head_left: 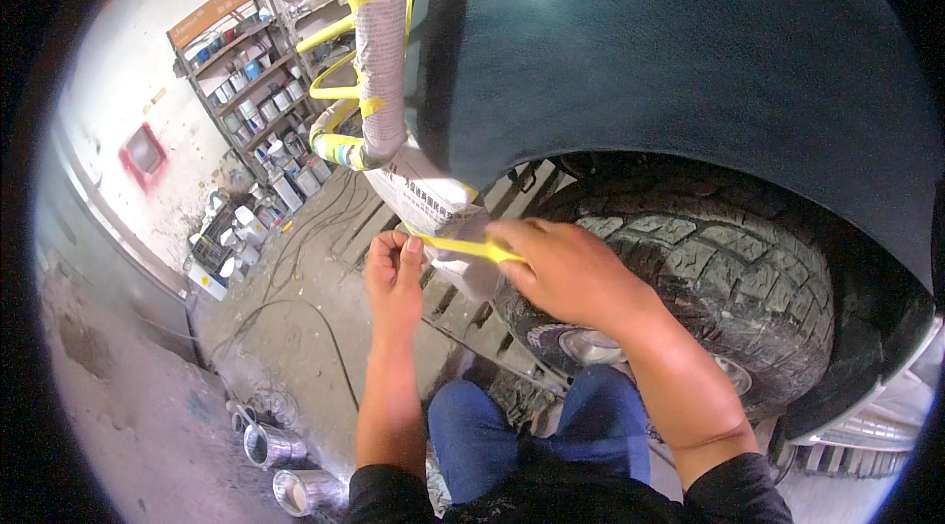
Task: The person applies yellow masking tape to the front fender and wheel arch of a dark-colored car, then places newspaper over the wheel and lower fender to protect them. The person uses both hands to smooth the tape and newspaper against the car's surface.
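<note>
The left hand [394,265] pinched the yellow tape [456,246] and the right hand [563,266] gripped it further along, seemingly keeping the strip taut, near the newspaper [421,187] beside the tire [704,273].

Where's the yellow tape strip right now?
Head view, near mid-height just left of centre: the yellow tape strip runs between the left hand and the right hand, by the printed paper and left of the tyre.
</note>
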A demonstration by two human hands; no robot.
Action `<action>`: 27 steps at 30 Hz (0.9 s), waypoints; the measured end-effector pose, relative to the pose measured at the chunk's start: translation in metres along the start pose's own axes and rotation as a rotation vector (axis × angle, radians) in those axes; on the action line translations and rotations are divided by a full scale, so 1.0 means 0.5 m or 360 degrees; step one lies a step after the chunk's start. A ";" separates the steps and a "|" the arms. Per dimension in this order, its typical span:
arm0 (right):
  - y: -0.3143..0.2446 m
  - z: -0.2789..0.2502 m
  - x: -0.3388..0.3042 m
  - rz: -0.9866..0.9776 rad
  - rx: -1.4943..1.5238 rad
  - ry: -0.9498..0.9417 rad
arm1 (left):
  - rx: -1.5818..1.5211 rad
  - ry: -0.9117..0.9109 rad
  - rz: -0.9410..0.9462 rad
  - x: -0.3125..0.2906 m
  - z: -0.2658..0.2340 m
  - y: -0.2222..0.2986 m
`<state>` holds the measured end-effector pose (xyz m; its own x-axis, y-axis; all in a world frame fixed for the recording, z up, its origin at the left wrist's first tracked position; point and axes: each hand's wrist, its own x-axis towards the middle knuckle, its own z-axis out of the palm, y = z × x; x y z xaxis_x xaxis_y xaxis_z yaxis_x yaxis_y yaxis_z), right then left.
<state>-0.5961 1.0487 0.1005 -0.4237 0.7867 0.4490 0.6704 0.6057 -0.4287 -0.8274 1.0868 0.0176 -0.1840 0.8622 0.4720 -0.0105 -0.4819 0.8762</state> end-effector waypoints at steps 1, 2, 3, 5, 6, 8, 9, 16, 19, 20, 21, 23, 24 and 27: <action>0.002 -0.004 0.004 0.0134 -0.0227 -0.0024 | 0.0066 0.0068 0.0021 0.006 0.006 -0.004; 0.002 -0.002 0.011 0.0237 -0.0321 -0.0022 | 0.0131 0.0137 0.0042 0.011 0.014 -0.009; 0.000 0.004 0.024 0.0336 -0.0405 -0.0009 | 0.0207 0.0202 0.0073 0.019 0.019 -0.008; 0.009 0.022 0.036 0.0389 -0.0518 0.0129 | 0.0162 0.0283 0.0103 0.034 0.028 -0.012; 0.010 0.023 0.040 0.0429 -0.0540 0.0133 | 0.0131 0.0323 0.0113 0.042 0.032 -0.017; 0.014 0.018 0.053 0.0507 -0.0582 0.0140 | 0.0120 0.0286 0.0152 0.066 0.040 -0.025; 0.019 0.019 0.060 0.0543 -0.0550 0.0113 | 0.0123 0.0270 0.0168 0.076 0.042 -0.030; 0.036 0.027 0.090 0.0643 -0.0419 0.0130 | 0.0288 0.0479 0.0244 0.113 0.074 -0.046; 0.056 0.044 0.093 0.0577 -0.0375 0.0276 | 0.0601 0.0495 0.0463 0.102 0.078 -0.038; 0.064 0.052 0.093 0.0553 -0.0355 0.0320 | 0.0787 0.0450 0.0683 0.091 0.079 -0.033; 0.068 0.056 0.095 0.0529 -0.0361 0.0372 | 0.0950 0.0408 0.0913 0.083 0.085 -0.026; 0.075 0.064 0.099 0.0481 -0.0375 0.0476 | 0.1081 0.0326 0.1212 0.066 0.113 -0.005; 0.079 0.066 0.100 0.0463 -0.0354 0.0493 | 0.1166 0.0279 0.1351 0.058 0.122 -0.001; 0.083 0.064 0.107 0.0482 -0.0285 0.0470 | 0.1247 0.0282 0.1277 0.065 0.133 -0.021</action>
<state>-0.6104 1.1197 0.0816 -0.0180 0.8416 0.5398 0.8429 0.3032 -0.4446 -0.7680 1.1301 0.0302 0.0023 0.2844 0.9587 0.7795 -0.6011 0.1764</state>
